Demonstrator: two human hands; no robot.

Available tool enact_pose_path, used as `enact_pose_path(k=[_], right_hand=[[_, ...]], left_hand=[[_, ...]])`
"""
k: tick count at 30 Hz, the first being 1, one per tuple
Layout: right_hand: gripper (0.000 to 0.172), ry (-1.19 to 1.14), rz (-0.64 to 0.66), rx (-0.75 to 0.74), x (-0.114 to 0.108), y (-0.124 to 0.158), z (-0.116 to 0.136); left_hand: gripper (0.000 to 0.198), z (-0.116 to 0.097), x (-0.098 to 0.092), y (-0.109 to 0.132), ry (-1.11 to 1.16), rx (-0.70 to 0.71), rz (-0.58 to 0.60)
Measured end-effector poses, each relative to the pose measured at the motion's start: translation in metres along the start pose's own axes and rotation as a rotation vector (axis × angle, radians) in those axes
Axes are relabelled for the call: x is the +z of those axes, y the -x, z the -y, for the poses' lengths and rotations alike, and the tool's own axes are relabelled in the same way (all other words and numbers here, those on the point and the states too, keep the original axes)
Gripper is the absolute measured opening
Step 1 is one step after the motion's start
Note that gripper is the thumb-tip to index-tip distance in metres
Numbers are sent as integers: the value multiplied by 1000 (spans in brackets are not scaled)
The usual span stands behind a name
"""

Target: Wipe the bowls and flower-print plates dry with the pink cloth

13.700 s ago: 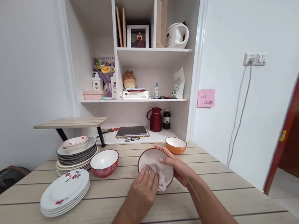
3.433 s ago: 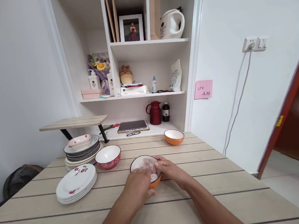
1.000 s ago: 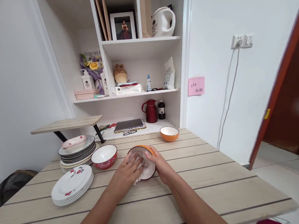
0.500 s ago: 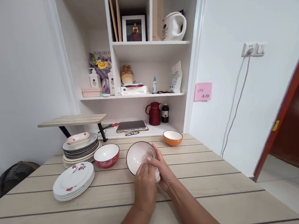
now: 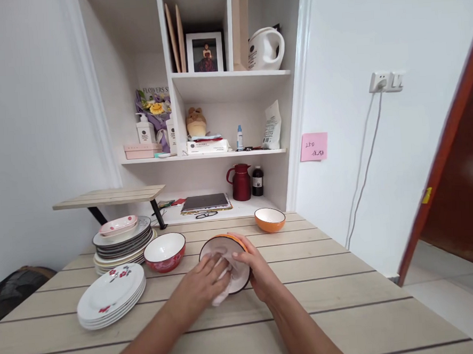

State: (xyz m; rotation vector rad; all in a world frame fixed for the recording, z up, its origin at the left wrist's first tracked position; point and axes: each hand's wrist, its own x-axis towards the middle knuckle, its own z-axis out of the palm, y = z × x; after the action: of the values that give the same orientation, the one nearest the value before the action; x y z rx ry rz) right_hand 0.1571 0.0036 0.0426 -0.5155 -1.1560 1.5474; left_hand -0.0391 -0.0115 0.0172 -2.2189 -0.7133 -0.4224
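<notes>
An orange bowl with a white inside and dark rim [image 5: 239,275] is tilted toward me above the table. My right hand [image 5: 258,269] grips its right side, thumb over the rim and fingers behind. Inside the bowl, my left hand [image 5: 205,283] presses a white cloth [image 5: 222,296] against the inner wall, its fingers bent over the cloth. To the left stands a red bowl [image 5: 164,252], and a second orange bowl [image 5: 270,220] sits farther back on the right.
White flower-patterned plates [image 5: 111,297] are stacked at the left front. Behind them rises a taller plate stack [image 5: 124,245] topped by a pink-dotted dish [image 5: 118,226], near a small raised wooden shelf [image 5: 109,196]. A laptop [image 5: 206,202] and a red jug [image 5: 241,182] occupy the back ledge.
My left hand has moved left with the cloth, away from the right hand and across the bowl's inside. The bowl has turned, so its orange outside now shows along the top.
</notes>
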Motion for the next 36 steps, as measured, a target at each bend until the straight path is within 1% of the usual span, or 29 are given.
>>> enact_pose_path(k=[1,3,5,7,9,11,12,14,16,18,19,21,23,25,26,28,30,32,33,35,36], right_hand=[[53,10,21,17,2,1,1],[59,8,34,62,4,2,2],[70,-34,7,101,3,3,1],[83,-103,-22,118,3,3,-1],[94,-164,-40,107,3,2,-3],[98,-206,-74,71,5,2,-7],[98,-224,-99,48,6,1,-8],[93,-264,-145,16,8,1,-12],[87,-290,-164,17,7,2,-14],[80,-276,-142,29,5,3,-15],[76,-255,-123,28,3,3,-14],[67,-210,-90,10,-2,3,-10],[59,-180,-100,-24,-6,3,-5],[54,-138,-119,-53,-7,3,1],[54,-105,-119,-59,-8,4,4],[55,-20,-81,-33,-6,5,8],[57,62,-13,27,-4,6,9],[56,117,49,84,-1,7,8],[56,132,69,105,0,8,7],[57,134,68,155,1,8,3],[61,121,52,182,1,8,2]], left_hand=[[28,8,-3,2,-38,47,-12],[24,16,-5,5,-113,84,-55],[22,15,-1,5,-151,68,-120],[24,5,7,3,-143,-5,-170],[26,-12,14,-4,-102,-154,-199],[34,-32,17,-17,-55,-373,-218],[37,-42,17,-25,-9,-480,-228],[47,-64,16,-43,111,-635,-230],[59,-85,17,-59,200,-783,-254],[66,-103,19,-69,221,-845,-294],[67,-109,20,-71,214,-843,-322],[68,-114,20,-69,211,-800,-303],[67,-107,17,-59,204,-673,-231],[65,-88,11,-43,163,-466,-147],[61,-76,8,-33,136,-355,-109],[50,-48,1,-14,92,-184,-56],[42,-21,-3,1,25,-46,-47],[33,-2,-5,11,-57,50,-25],[28,5,-6,14,-86,98,-29],[21,10,-4,16,-139,122,-67],[18,9,-2,16,-149,108,-94]])
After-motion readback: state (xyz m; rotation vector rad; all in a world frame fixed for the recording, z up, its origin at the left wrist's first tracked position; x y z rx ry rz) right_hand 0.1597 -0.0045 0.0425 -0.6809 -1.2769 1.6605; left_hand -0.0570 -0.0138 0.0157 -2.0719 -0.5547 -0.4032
